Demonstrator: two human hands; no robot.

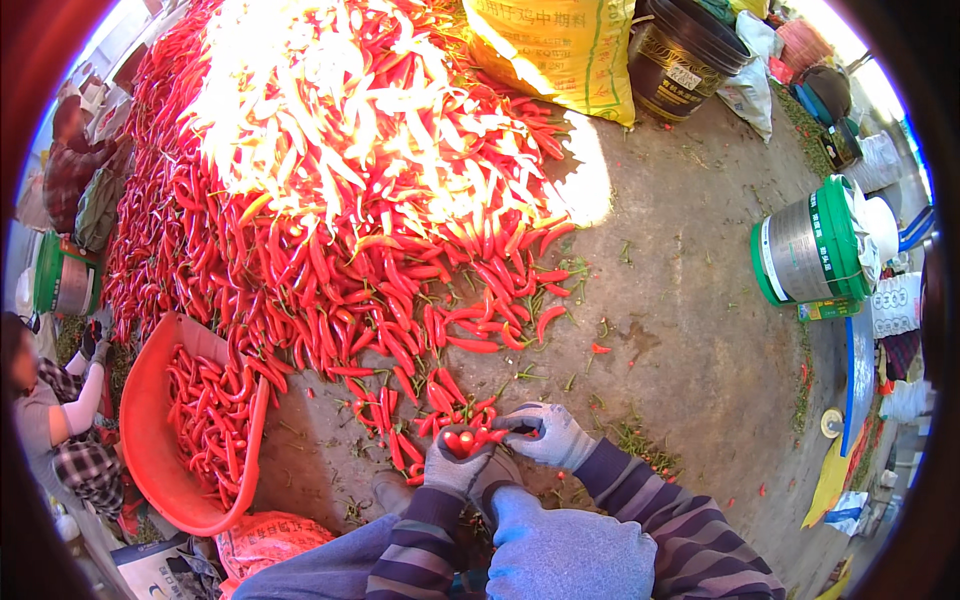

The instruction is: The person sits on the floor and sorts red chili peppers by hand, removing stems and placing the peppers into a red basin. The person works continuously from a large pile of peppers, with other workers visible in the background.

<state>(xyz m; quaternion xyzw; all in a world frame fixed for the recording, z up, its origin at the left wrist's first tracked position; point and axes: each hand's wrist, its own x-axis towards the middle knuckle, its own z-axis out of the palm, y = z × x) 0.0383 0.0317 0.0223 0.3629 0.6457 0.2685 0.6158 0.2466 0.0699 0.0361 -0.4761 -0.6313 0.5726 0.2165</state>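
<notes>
Several red chili peppers (466,442) are bunched in my left hand (452,471), which wears a grey work glove. Cut or broken pale ends show on some of them. Close on the right, my gloved right hand (553,436) pinches the end of a red chili pepper with thumb and fingers; its stem is hidden by the fingers. Just beyond both hands, loose red peppers (386,409) lie on the concrete floor at the near edge of a large pile of red chili peppers (352,285). Strong sunlight whitens the pile's far part.
A red plastic scoop-shaped basin (142,450) holding peppers stands at left. Two people (60,427) (71,165) sit beyond it. A yellow woven sack (562,56) and black bucket (675,67) stand far off. A green-lidded bucket (799,247) is at right. Green stems (637,446) litter the floor.
</notes>
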